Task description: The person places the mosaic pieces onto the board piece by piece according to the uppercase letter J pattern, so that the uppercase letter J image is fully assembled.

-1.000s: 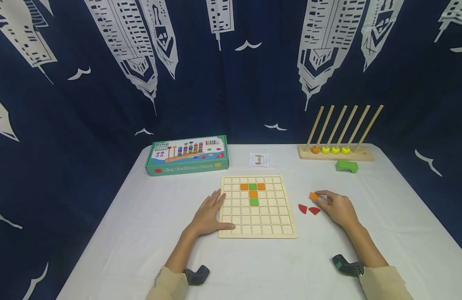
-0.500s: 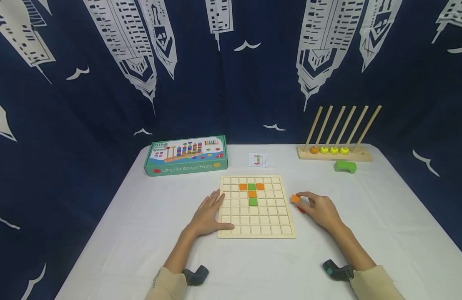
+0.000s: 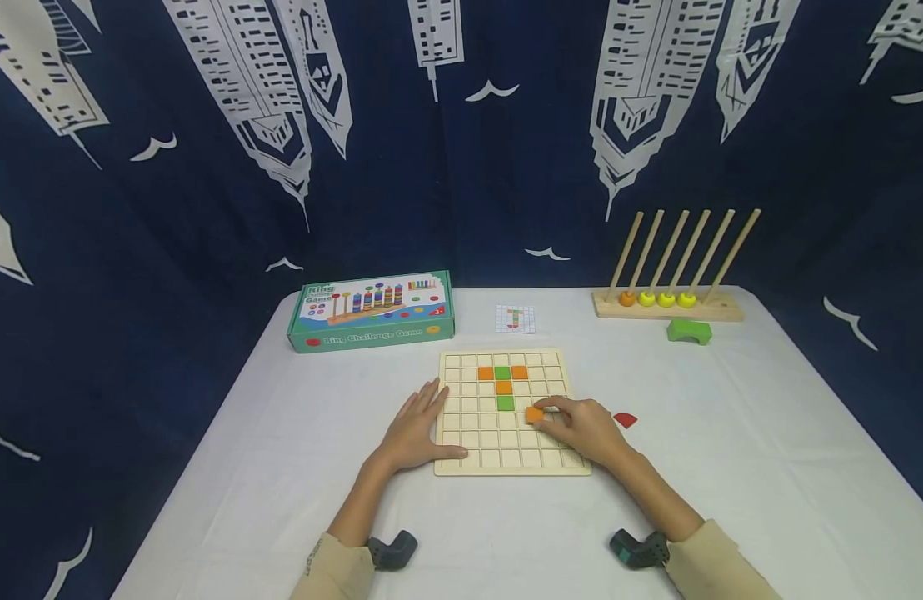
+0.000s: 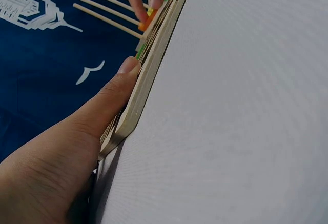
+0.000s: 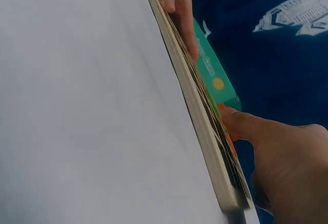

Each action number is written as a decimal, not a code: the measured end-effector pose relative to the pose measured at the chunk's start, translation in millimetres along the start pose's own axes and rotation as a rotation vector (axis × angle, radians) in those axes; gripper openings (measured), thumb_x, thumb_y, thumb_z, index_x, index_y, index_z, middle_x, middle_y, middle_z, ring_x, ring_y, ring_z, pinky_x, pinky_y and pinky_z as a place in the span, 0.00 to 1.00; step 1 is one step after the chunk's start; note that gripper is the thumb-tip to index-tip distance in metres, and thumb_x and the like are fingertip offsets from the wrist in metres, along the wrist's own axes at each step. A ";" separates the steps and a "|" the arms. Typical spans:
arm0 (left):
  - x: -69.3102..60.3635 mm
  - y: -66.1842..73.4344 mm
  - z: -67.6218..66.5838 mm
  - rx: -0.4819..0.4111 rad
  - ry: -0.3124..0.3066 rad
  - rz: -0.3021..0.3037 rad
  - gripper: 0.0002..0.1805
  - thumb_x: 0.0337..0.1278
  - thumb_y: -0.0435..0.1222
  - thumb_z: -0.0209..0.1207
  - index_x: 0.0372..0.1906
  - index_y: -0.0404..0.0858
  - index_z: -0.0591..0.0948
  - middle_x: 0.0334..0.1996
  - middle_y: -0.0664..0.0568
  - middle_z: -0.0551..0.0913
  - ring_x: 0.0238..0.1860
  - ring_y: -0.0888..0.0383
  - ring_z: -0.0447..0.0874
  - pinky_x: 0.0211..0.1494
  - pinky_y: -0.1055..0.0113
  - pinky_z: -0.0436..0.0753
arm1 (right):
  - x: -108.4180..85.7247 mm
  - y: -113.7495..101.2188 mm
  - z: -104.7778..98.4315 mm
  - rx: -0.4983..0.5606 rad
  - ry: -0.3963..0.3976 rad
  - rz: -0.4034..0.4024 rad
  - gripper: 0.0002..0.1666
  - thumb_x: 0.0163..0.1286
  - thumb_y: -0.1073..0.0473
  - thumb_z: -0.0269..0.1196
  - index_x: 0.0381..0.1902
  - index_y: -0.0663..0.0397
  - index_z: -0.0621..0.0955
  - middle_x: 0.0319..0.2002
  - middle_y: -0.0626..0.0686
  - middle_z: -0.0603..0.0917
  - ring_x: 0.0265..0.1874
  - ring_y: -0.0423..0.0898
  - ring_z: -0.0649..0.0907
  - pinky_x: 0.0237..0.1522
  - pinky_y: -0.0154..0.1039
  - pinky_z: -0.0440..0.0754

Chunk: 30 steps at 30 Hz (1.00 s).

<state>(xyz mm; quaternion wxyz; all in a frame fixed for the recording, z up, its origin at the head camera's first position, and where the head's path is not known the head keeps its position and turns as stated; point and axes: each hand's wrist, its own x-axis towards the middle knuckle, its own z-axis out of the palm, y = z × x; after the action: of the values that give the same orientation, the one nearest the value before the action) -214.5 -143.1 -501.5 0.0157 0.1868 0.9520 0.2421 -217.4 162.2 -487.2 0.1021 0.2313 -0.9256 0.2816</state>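
Observation:
A wooden grid board (image 3: 461,423) lies on the white table, with orange and green square tiles forming a T in its upper middle squares. My left hand (image 3: 411,432) rests on the board's left edge, fingers straight and thumb (image 4: 113,93) over the near left part. Between thumb and fingers my right hand (image 3: 589,427) pinches an orange square tile (image 3: 534,415), just right of and below the lowest green tile (image 3: 506,403). Whether that tile touches the board cannot be told. Beyond the right hand lies a red quarter-circle piece (image 3: 625,420); a second red one is hidden.
At the back left is a green game box (image 3: 371,312). A small pattern card (image 3: 516,319) lies behind the board. To the back right stands a wooden peg rack (image 3: 667,307) with orange and yellow rings, a green arch block (image 3: 690,332) in front of it.
My right hand has carried the orange tile leftward from beside the red pieces to over the board. The left hand has stayed on the board's edge.

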 end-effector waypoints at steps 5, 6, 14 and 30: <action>0.2 -0.4 0.2 0.001 0.001 0.001 0.64 0.30 0.73 0.58 0.71 0.39 0.54 0.72 0.48 0.46 0.72 0.56 0.38 0.71 0.61 0.41 | 7.1 -9.5 11.5 0.002 -0.005 -0.040 0.18 0.55 0.43 0.68 0.42 0.42 0.84 0.08 0.37 0.57 0.12 0.33 0.53 0.15 0.29 0.53; 0.2 -0.4 0.1 0.003 0.002 0.003 0.64 0.30 0.73 0.58 0.71 0.39 0.54 0.72 0.48 0.46 0.72 0.56 0.38 0.71 0.60 0.42 | 8.5 -11.4 13.3 0.002 -0.005 -0.047 0.18 0.55 0.43 0.68 0.42 0.41 0.84 0.08 0.36 0.60 0.12 0.33 0.53 0.16 0.29 0.54; -0.2 0.0 -0.7 0.012 -0.001 -0.004 0.64 0.29 0.74 0.56 0.71 0.39 0.54 0.72 0.48 0.46 0.72 0.57 0.38 0.71 0.61 0.42 | 16.5 -20.6 23.3 0.003 -0.014 -0.071 0.17 0.55 0.43 0.67 0.41 0.42 0.84 0.10 0.38 0.68 0.13 0.33 0.57 0.19 0.30 0.61; 0.1 -0.7 0.4 -0.005 0.006 0.002 0.64 0.29 0.73 0.57 0.71 0.39 0.54 0.72 0.48 0.46 0.72 0.56 0.38 0.71 0.61 0.41 | 16.6 -20.5 25.0 -0.010 -0.033 -0.095 0.18 0.56 0.42 0.66 0.42 0.41 0.84 0.11 0.35 0.65 0.13 0.33 0.55 0.24 0.31 0.66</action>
<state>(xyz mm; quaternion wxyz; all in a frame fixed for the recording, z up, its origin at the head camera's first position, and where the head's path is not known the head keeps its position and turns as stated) -214.9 -143.5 -502.2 0.0132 0.1869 0.9512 0.2451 -223.4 126.8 -492.7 0.1013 0.2793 -0.9165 0.2679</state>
